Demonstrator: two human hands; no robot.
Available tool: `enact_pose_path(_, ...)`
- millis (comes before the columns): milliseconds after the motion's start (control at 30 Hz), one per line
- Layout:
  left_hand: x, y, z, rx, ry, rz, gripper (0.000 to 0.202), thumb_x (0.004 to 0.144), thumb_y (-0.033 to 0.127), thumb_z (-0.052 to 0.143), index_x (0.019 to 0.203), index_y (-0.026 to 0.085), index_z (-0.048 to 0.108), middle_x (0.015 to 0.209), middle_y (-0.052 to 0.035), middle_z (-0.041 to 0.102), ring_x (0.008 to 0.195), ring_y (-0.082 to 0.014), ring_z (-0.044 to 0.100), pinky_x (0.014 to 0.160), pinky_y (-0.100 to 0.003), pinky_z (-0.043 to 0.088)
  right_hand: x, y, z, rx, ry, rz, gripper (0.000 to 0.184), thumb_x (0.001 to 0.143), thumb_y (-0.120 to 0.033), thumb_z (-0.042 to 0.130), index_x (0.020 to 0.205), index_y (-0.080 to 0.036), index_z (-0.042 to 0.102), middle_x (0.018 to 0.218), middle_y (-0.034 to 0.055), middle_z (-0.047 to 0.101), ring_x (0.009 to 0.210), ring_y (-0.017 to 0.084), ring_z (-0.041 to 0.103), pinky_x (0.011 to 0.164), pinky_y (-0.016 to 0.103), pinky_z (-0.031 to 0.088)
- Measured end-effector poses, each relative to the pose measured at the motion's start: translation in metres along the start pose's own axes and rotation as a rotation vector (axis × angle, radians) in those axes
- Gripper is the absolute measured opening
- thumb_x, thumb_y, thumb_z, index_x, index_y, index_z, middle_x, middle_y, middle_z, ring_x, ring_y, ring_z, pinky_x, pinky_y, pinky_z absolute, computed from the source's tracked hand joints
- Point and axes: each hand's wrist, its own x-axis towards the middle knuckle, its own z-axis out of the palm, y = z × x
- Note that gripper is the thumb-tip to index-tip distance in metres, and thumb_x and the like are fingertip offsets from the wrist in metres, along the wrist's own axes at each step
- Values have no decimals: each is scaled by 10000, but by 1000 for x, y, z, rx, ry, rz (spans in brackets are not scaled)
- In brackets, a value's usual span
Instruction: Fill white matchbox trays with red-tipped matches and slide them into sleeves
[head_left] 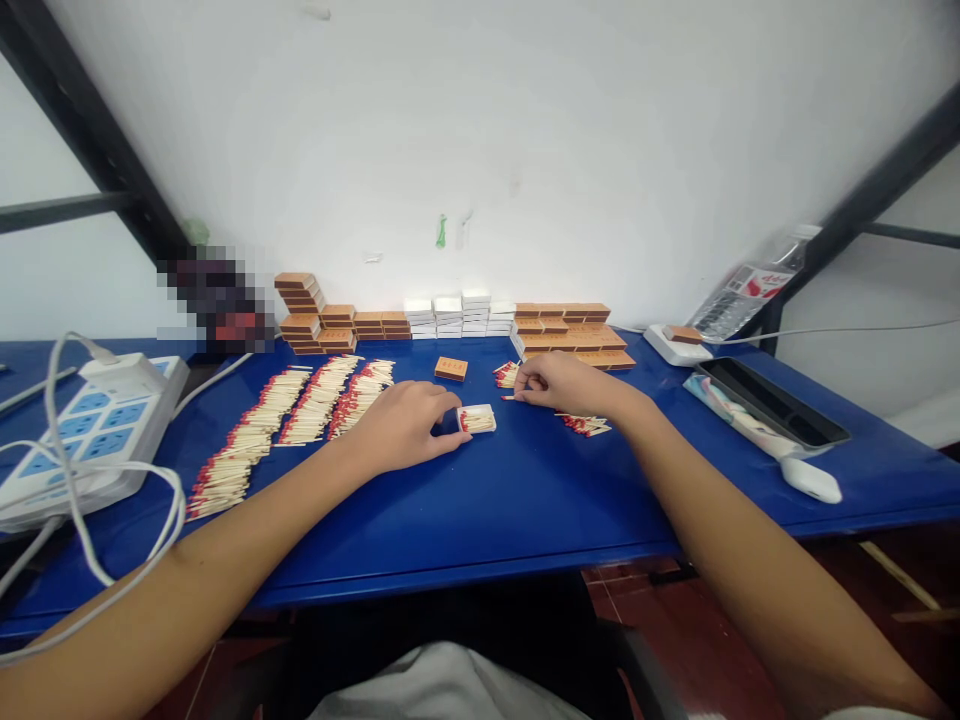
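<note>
The single open tray (492, 428) lies at frame centre, holding matches (475, 418); the step in hand looks like filling it. The left hand (412, 425) brackets its left end with thumb and forefinger; whether they press, I cannot tell. The right hand (555, 382), just right of centre, pinches what seems one match (508, 398); the next move likely calls for laying it in, aligned. Counted: two small heaps (505, 376) near the right hand, one closed matchbox (451, 369) above the tray, three match rows (247, 440) at left, four white stacks (475, 315) upper centre.

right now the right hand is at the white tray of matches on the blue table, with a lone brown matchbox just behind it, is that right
Wrong hand: the head view shows the left hand at the white tray of matches, with the right hand apart from it. The tray does sit on the blue table, with a lone brown matchbox just behind it.
</note>
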Motion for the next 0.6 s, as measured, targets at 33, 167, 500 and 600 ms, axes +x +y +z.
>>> enact_pose_path(33,0,0,0,-1,1,2,291,957,478,694,1083,221,745,890,-42,725,849,-242,672,713,-340,439,0,0,0,2,-9,-1,123,901,-264,662,863,-191,755,792,49,711,674,178,586,620,296,371)
enact_pose_path(167,-1,-1,0,-2,7,5,297,956,481,695,1088,220,745,883,-39,723,848,-244,674,722,-346,449,-3,0,-1,20,-4,-14,140,915,-284,647,873,-184,735,759,38,677,650,169,557,613,295,351)
enact_pose_path(500,-1,-3,4,18,60,8,289,949,466,702,1083,213,740,914,-44,746,869,-241,696,747,-341,472,-3,-39,13,99,89,-271,149,954,-310,632,888,-192,694,724,-9,547,669,151,471,628,289,309)
enact_pose_path(600,-1,-3,4,5,54,15,292,953,472,697,1081,213,737,908,-42,747,867,-238,697,749,-338,471,-2,-42,18,74,124,-281,125,959,-271,621,887,-195,688,746,2,557,708,164,490,647,294,316)
